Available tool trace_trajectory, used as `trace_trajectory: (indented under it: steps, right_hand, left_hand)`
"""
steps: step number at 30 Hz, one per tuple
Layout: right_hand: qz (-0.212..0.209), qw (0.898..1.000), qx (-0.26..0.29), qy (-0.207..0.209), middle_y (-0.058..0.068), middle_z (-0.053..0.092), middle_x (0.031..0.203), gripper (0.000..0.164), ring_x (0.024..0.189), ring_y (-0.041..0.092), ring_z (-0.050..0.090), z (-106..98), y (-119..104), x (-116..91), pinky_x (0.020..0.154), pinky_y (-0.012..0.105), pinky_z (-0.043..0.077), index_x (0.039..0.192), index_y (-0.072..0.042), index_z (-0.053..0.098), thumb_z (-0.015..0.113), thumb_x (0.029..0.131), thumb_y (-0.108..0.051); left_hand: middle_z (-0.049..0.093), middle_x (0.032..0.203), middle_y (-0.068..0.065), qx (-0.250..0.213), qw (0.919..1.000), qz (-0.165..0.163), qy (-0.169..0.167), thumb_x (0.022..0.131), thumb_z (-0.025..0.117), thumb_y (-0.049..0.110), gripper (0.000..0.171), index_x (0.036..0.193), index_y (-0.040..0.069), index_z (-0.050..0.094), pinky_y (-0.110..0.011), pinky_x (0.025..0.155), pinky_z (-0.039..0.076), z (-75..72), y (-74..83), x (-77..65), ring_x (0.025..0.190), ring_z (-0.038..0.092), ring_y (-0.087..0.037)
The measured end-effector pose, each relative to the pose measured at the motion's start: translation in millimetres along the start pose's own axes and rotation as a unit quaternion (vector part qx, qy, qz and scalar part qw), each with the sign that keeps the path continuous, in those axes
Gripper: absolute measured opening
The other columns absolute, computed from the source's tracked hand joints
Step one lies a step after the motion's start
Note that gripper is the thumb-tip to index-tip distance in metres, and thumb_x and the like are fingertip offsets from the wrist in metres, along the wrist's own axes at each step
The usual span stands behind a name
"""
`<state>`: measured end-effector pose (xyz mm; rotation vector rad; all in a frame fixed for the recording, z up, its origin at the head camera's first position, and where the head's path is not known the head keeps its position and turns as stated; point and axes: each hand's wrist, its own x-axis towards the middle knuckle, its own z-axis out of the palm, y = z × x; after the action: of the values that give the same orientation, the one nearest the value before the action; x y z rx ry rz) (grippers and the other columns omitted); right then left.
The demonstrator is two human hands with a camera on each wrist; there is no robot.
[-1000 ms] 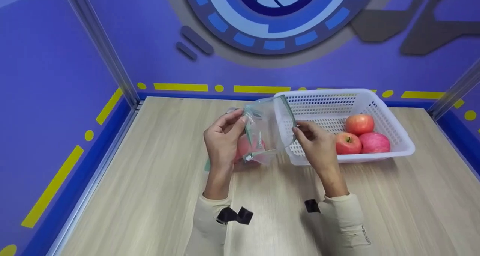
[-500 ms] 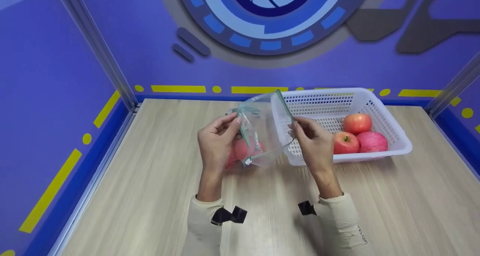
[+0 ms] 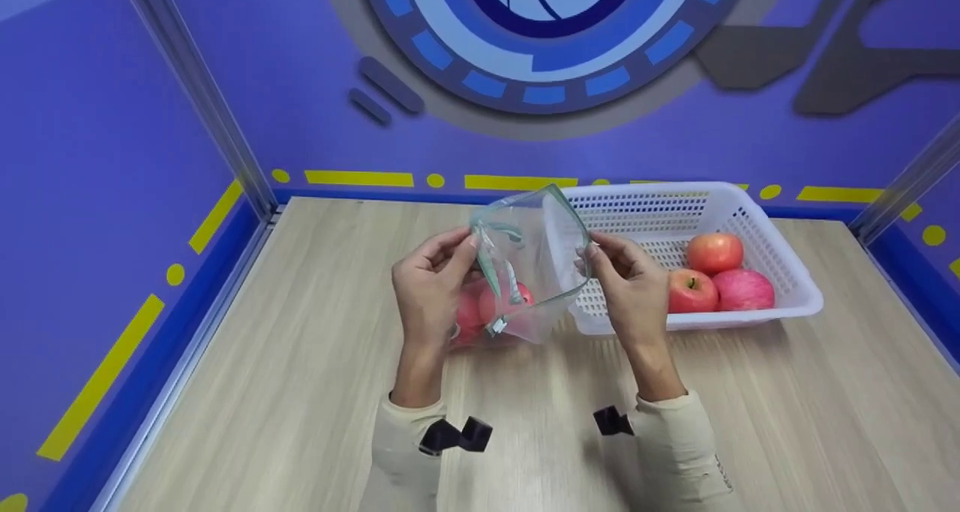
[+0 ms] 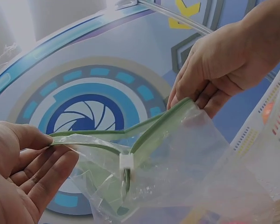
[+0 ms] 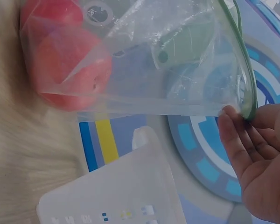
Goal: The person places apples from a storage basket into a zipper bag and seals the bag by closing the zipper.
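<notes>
Between the two hands hangs a clear zip bag [image 3: 529, 249] with a green-edged mouth, spread apart. Its white slider [image 4: 126, 161] sits on the green zip in the left wrist view. My left hand [image 3: 429, 287] pinches the left side of the mouth between thumb and fingers. On the other side, my right hand [image 3: 634, 290] pinches the green rim at the right. Red apples [image 5: 70, 67] lie low inside the bag, seen through the plastic in the right wrist view. In the head view the left hand partly hides the apples [image 3: 480, 309].
A white perforated basket [image 3: 802, 287] stands right of the bag, behind the right hand. Three apples [image 3: 716, 279] lie in its right end. Blue printed panels [image 3: 525, 148] wall off the back and sides of the wooden table [image 3: 300, 392].
The left hand has shifted slightly left, and the bag's mouth is spread wider. More of the apples in the bag show. The right hand keeps its pinch on the rim.
</notes>
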<state>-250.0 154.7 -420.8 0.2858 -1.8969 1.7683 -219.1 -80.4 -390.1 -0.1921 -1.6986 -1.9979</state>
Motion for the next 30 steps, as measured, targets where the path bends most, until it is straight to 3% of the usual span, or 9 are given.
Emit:
trace_trajectory:
  steps: [10, 30]
  right_hand:
    - [0.001, 1.000, -0.001, -0.016, 0.022, 0.076, 0.101, 0.022, 0.082, 0.018, 0.076, -2.2, 3.2, -2.9, 0.078, 0.028, 0.064, 0.120, 0.008, 0.074, 0.072, 0.098, 0.005]
    - [0.008, 1.000, -0.015, -0.025, 0.020, 0.076, 0.100, 0.022, 0.084, 0.016, 0.075, 0.0, 1.4, -5.7, 0.077, 0.026, 0.063, 0.120, 0.007, 0.075, 0.073, 0.098, 0.004]
  left_hand:
    - [0.078, 0.101, -0.012, 0.006, 0.9998, -0.016, -0.009, 0.100, 0.074, 0.007, 0.021, 0.119, -0.001, 0.078, -0.036, 0.077, 0.065, -0.1, -1.1, -4.7, 0.086, 0.075, -0.028]
    - [0.078, 0.099, -0.010, 0.020, 0.9995, -0.004, -0.026, 0.099, 0.076, 0.008, 0.020, 0.116, -0.001, 0.080, -0.036, 0.077, 0.065, 4.1, -1.3, -4.9, 0.083, 0.074, -0.026]
